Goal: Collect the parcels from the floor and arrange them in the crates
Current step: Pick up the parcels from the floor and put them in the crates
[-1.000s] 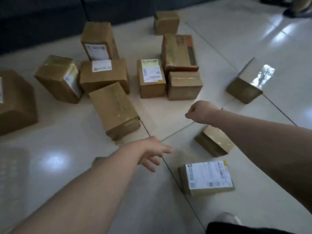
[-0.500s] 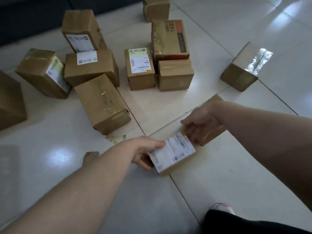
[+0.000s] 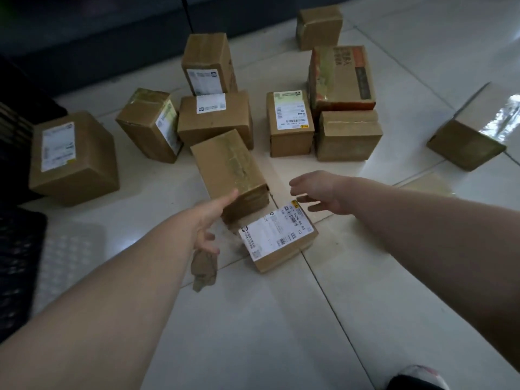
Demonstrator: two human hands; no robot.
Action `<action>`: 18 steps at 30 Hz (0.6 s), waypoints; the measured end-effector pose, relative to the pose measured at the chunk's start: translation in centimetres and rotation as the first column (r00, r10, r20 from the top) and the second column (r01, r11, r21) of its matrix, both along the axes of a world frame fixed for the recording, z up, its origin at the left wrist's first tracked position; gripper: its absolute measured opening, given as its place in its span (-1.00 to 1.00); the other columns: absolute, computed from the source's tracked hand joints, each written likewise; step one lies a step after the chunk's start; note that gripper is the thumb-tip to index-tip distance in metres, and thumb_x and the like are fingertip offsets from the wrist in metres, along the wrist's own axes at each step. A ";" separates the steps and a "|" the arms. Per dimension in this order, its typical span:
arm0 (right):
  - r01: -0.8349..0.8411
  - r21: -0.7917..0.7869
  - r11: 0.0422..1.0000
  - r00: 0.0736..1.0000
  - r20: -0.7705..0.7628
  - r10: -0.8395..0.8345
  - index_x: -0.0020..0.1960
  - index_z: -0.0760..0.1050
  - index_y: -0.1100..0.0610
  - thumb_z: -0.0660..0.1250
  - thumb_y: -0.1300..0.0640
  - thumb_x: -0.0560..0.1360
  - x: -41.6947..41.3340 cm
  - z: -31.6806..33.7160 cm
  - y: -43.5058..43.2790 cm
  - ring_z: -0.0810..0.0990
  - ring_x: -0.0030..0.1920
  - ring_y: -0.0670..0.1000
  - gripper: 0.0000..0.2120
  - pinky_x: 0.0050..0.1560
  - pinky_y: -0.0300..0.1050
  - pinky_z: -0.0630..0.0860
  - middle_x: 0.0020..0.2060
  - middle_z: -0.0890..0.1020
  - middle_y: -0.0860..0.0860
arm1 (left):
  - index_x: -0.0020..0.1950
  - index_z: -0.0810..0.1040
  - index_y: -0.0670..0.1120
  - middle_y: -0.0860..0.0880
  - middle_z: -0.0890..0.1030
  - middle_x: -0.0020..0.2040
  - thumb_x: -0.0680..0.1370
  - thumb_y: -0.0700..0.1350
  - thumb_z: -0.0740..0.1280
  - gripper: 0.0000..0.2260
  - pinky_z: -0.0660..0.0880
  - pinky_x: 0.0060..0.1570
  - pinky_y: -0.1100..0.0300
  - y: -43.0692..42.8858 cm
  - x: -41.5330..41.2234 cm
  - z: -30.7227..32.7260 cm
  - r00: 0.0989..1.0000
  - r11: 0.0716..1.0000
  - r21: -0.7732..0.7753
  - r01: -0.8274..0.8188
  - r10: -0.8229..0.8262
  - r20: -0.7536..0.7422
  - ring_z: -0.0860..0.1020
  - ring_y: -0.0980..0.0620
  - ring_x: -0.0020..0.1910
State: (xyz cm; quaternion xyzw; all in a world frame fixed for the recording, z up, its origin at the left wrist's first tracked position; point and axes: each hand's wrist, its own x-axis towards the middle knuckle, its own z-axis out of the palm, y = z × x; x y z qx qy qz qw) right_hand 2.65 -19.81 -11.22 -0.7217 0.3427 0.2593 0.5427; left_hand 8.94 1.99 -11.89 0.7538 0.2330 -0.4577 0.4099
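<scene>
parcel with the white label (image 3: 277, 236) lies on the tiled floor (image 3: 253, 333) between my hands, gripped by neither. my left hand (image 3: 209, 220) is spread, forefinger at the taped box (image 3: 230, 170) just behind; whether it touches, i cannot tell. my right hand (image 3: 323, 192) hovers open, fingers apart, above the parcel's far corner. other boxes (image 3: 291, 125) crowd further back.
</scene>
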 end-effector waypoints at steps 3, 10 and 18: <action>-0.059 -0.043 0.997 0.994 0.095 0.062 0.51 0.25 0.05 0.18 0.15 0.62 1.1 0.2 1.9 0.36 0.40 0.08 -0.55 0.30 -0.02 0.35 0.43 0.37 0.08 | 0.54 0.24 -0.05 -0.09 0.30 0.52 0.55 0.23 0.30 -0.35 0.40 0.29 -0.26 -0.1 1.3 -0.3 0.977 0.986 -0.096 -0.137 0.151 0.153 0.31 -0.17 0.46; -0.035 0.001 0.999 0.975 0.220 0.033 0.39 0.44 0.04 0.21 0.14 0.61 3.0 0.5 5.7 0.45 0.29 0.07 -0.65 0.31 -0.10 0.33 0.32 0.50 0.07 | 0.51 0.26 -0.06 -0.08 0.41 0.44 0.42 0.33 0.39 -0.20 0.37 0.26 -0.14 0.0 2.1 -1.2 0.917 0.937 -0.167 -0.308 0.339 0.209 0.40 -0.15 0.38; 0.290 0.243 0.926 0.898 0.266 -0.351 0.22 0.44 0.08 0.48 0.15 0.44 5.6 1.2 9.4 0.56 0.01 0.03 -0.61 0.11 -0.03 0.56 -0.02 0.52 0.00 | 0.35 0.44 -0.04 -0.12 0.58 0.22 0.42 0.16 0.46 -0.42 0.53 0.06 -0.21 4.7 3.4 -1.2 0.847 0.832 -0.339 -0.439 0.510 0.152 0.58 -0.20 0.13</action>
